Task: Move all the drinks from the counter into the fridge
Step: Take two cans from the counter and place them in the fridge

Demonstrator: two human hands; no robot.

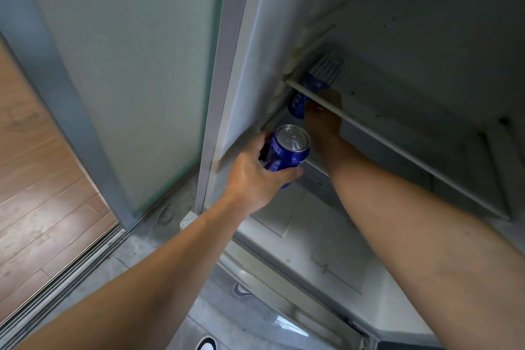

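Head view looks down into the open fridge, and I have both arms reaching in. My left hand has its grip wrapped round a blue can, fingers curled about the far side and the thumb pressed across the near side below the rim. That can stands upright in the grip, silver top facing me, just in front of the fridge's left inner wall.

Beyond and slightly right of that grip, my right hand reaches deeper, under the white front edge of a glass shelf. Its fingers close on a second blue can, which sits tilted against the left wall, its upper part seen through the glass above the shelf edge. How tightly that grip closes I cannot tell exactly, since the shelf edge crosses the fingers.

Left of my left grip stands a frosted glass door, with wooden flooring beyond it.
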